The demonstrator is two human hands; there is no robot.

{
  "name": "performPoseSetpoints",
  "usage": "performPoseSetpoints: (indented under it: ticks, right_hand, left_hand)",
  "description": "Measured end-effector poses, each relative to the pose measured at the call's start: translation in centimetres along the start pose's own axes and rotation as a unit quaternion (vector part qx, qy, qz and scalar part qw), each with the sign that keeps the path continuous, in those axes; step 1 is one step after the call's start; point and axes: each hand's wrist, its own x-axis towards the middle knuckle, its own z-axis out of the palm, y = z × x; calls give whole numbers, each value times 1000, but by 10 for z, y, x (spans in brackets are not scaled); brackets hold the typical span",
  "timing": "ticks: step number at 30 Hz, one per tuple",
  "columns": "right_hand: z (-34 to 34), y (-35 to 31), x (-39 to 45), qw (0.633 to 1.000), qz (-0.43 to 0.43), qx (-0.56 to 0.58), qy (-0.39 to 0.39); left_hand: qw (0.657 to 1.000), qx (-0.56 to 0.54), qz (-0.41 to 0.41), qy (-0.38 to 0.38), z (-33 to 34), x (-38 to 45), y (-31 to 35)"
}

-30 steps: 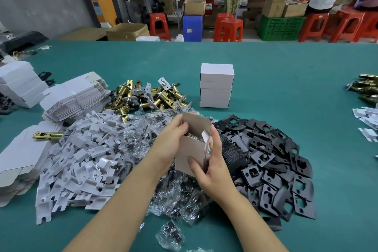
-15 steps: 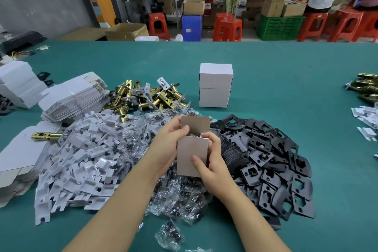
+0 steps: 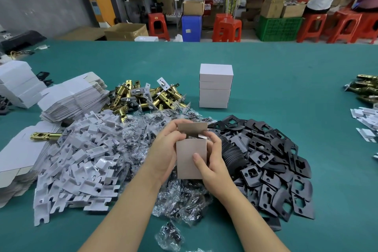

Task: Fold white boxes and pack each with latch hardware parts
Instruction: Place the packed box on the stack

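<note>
I hold a small white box upright over the parts piles, its top flap raised and parts showing inside. My left hand grips its left side, with fingers at the top flap. My right hand grips the right side, thumb across the front face. Around it lie brass latches, bagged screws, white cardboard inserts and black strike plates. Flat unfolded boxes are stacked at the left.
Two closed white boxes stand stacked behind the piles on the green table. More boxes sit far left, and latches with inserts far right. People sit on red stools in the background.
The box has turned from angled to square-on facing me, and the top flap has come further down over the opening. Both hands have shifted slightly on its sides.
</note>
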Motion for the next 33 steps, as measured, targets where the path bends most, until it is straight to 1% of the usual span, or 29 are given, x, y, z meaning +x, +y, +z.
performPoseSetpoints:
  ticks: [2,6,8,10,13,15,18,22,27,31,33]
  right_hand:
    - [0,1,0,1000,1,1,2]
    - [2,1,2,1000,2,14,25]
    - [2,2,3,999,6,24,31]
    - [1,2,3,999,15,25,25]
    - [0,3,3,999,21,27,15]
    - [0,3,2,999,23,24,14]
    - [1,4,2,999,26,25,14]
    - [1,3,1,1000,25,12,12]
    - [-1,-1,0,999,23,23,3]
    - [-1,-5,1,999,22,45,4]
    - [-1,-5,1,998,22,56,6]
  left_hand:
    - [1000,3,12,-4,0,-3,-2]
    - [994,97,8,53,3,-2,-4]
    - [988,135,18,72,3,-2,-7]
    - [982,170,36,70,1,-3,-10]
    - [978,199,58,40,-3,-7,-10]
    - [961,266,77,24,-5,-8,-8]
    - [924,364,117,3,-9,-8,-2]
    - [880,452,140,-25,-16,-6,6]
    - [814,547,187,-52,-18,-5,10]
    - [796,568,203,-47,-17,-4,10]
    - [806,552,205,-52,-17,-4,11]
